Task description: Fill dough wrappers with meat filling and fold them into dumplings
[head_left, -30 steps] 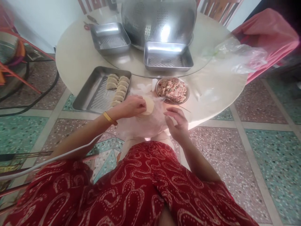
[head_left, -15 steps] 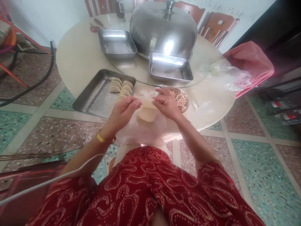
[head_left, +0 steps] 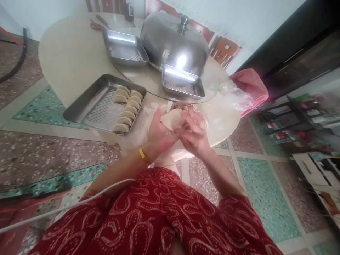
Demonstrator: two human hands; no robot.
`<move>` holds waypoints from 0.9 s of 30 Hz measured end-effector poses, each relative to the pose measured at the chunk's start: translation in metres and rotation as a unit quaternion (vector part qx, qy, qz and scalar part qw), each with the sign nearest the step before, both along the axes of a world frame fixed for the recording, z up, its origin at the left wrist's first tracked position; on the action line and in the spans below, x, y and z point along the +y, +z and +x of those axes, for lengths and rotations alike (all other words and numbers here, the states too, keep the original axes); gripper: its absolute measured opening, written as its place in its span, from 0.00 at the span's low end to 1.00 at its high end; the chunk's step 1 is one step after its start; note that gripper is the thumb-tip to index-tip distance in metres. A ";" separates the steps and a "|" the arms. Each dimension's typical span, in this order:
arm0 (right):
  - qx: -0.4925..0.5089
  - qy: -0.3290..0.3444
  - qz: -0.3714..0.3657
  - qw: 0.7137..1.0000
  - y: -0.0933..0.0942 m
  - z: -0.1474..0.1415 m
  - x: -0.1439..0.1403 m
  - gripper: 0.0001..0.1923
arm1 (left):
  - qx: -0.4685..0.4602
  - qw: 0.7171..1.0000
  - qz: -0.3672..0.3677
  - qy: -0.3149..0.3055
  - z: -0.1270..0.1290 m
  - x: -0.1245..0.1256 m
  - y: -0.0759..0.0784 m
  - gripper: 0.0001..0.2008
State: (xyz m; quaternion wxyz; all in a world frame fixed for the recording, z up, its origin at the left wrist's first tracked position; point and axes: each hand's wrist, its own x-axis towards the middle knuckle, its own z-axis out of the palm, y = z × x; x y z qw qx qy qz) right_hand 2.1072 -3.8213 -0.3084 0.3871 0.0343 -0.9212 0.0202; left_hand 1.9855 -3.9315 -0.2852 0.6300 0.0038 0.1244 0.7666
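Tray (head_left: 87, 111) at 9 o'clock on worktop (head_left: 69, 60), dumplings (head_left: 126, 108) lined up along its right side, handy for left hand. Left hand (head_left: 158, 136) cupped under round wrapper (head_left: 171, 118), grip narrow, holding it tilted, face toward 1 o'clock; no clear long axis. Right hand (head_left: 195, 136) pinching wrapper's right edge. Filling bowl (head_left: 187, 106) just behind, mostly hidden.

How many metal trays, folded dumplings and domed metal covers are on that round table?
Metal trays: 3 — one holding dumplings, two more
Folded dumplings in the near tray: about 7
Domed perforated metal cover: 1
Total: about 11
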 end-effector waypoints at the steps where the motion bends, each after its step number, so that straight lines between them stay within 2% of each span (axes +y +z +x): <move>1: 0.023 -0.010 0.015 1.000 -0.004 0.015 -0.004 0.13 | -0.002 1.000 0.010 -0.029 0.005 -0.001 -0.001 0.35; 3: 0.074 -0.036 0.004 0.997 -0.011 0.041 -0.007 0.14 | -0.003 0.997 0.016 -0.078 0.015 -0.002 -0.004 0.39; 5: 0.108 -0.078 -0.054 0.990 -0.014 0.061 -0.006 0.12 | -0.002 0.993 0.009 -0.121 0.026 -0.003 -0.008 0.40; 7: 0.106 -0.127 -0.149 0.975 -0.015 0.076 -0.004 0.11 | 0.003 0.987 -0.010 -0.159 0.035 -0.003 -0.012 0.41; 9: 0.076 -0.159 -0.267 0.947 -0.015 0.085 -0.001 0.12 | 0.012 0.981 -0.028 -0.189 0.044 -0.003 -0.016 0.42; 11: 0.029 -0.153 -0.396 0.905 -0.014 0.090 0.002 0.16 | 0.019 0.975 -0.040 -0.217 0.051 -0.002 -0.022 0.43; 13: -0.024 -0.107 -0.520 0.847 -0.012 0.091 0.005 0.19 | 0.016 0.965 -0.049 -0.258 0.056 0.000 -0.028 0.42; 16: -0.072 -0.040 -0.639 0.765 -0.011 0.091 0.007 0.18 | 0.009 0.952 -0.061 -0.301 0.060 0.003 -0.034 0.39; 19: -0.071 -0.018 -0.683 0.726 -0.012 0.088 0.009 0.13 | 0.013 0.952 -0.089 -0.294 0.062 0.006 -0.035 0.37; 22: -0.024 -0.004 -0.693 0.720 -0.016 0.084 0.012 0.09 | 0.029 0.962 -0.113 -0.248 0.063 0.008 -0.033 0.37; 25: 0.021 0.003 -0.701 0.713 -0.019 0.080 0.017 0.08 | 0.044 0.974 -0.107 -0.194 0.063 0.010 -0.031 0.35; 27: 0.035 -0.002 -0.710 0.704 -0.020 0.077 0.020 0.09 | 0.044 0.976 -0.100 -0.186 0.063 0.010 -0.030 0.34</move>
